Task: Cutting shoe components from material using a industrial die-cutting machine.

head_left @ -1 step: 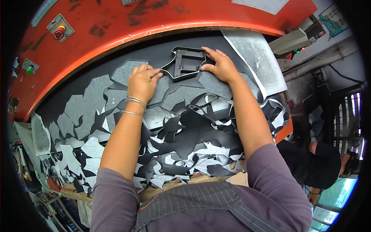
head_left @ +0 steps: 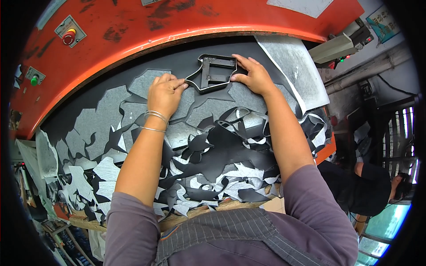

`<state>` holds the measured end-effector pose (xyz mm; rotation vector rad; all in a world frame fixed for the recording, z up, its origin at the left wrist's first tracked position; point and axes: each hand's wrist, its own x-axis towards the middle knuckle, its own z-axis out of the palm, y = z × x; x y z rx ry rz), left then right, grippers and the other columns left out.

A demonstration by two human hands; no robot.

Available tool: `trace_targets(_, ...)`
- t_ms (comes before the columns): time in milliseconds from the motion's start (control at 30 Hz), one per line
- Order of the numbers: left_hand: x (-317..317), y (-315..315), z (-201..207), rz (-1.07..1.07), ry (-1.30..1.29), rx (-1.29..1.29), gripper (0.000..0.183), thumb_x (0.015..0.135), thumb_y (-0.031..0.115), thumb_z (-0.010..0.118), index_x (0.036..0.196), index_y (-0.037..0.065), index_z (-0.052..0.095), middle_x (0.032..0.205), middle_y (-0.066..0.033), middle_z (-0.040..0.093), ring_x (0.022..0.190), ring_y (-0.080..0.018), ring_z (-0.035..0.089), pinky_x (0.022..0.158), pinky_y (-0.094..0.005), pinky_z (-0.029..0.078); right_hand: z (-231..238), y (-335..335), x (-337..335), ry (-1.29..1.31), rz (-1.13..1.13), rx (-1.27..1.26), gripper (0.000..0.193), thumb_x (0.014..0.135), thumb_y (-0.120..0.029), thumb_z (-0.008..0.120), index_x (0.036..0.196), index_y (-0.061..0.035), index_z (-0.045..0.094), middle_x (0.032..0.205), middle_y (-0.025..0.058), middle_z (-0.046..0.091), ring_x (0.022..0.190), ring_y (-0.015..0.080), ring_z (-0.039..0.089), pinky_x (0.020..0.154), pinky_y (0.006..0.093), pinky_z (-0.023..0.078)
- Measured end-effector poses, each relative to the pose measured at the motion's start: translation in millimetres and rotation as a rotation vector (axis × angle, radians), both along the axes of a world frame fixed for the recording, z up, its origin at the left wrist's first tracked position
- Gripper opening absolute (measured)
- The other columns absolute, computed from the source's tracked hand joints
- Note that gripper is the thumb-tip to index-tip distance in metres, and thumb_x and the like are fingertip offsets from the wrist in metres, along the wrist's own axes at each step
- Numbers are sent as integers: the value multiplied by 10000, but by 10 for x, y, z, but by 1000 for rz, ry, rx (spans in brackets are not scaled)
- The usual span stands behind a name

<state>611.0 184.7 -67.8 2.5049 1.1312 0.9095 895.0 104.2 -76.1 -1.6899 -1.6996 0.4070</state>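
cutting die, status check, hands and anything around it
Left hand and right hand both on the cutting die. Die flat on black sheet. Scrap offcuts piled nearer the person.

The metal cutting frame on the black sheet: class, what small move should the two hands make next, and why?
Probably nudge the metal cutting frame onto uncut black sheet. Left hand and right hand touch its opposite ends, holes from earlier cuts lie just beside it, and scraps are piled nearer the person.

One head-worn fisheye looks steeply down, close over the cutting bench (head_left: pixel 133 95).
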Motion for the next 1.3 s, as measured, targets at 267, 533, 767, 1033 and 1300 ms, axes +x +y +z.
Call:
trace_targets(267, -65, -13, 16, -18, -3, 16, 173, 775, 241, 732, 895, 119, 760, 850, -43, 621, 832, -253, 561, 742, -367, 456, 60, -25, -62, -77, -10, -59, 728, 758, -364, 753, 1373, -104, 464, 1222, 163, 627, 1221, 275, 537, 1155, 414, 233)
trace_targets(533, -106, -42, 0, -24, 1, 1, 169, 793, 264, 713, 912, 156, 764, 862, -30, 604, 854, -250, 544, 765, -373, 438, 24, -125, -149, 78, -64, -26, 792, 741, -291, 790, 1423, -134, 420, 1272, 170, 595, 1269, 341, 479, 1101, 398, 327)
trace_targets(767, -261, -114, 18, -161, -3, -32, 141, 748, 270, 738, 865, 199, 774, 917, 40, 621, 939, -205, 527, 828, -359, 406, -66, -397, -516, -156, -139, 3, 797, 718, -444, 776, 1405, -199, 455, 1406, 166, 481, 1324, 314, 421, 1134, 449, 253)
trace_targets(1033, -162, -408, 46, -115, -33, 10, 158, 763, 236, 735, 889, 142, 762, 973, -3, 642, 1016, -242, 529, 858, -371, 397, -9, -393, -550, -251, -190, 40, 788, 793, -391, 719, 1434, -94, 371, 1332, 124, 560, 1322, 254, 432, 1109, 466, 276)
trace_targets(1300, 110, -747, -48, 154, -185, -34, 203, 772, 156, 736, 965, 92, 725, 933, -88, 694, 1003, -268, 595, 896, -379, 417, -76, -495, -718, -169, -300, 183, 607, 793, -294, 726, 1316, -68, 519, 1209, 183, 619, 1187, 316, 544, 1045, 450, 376)
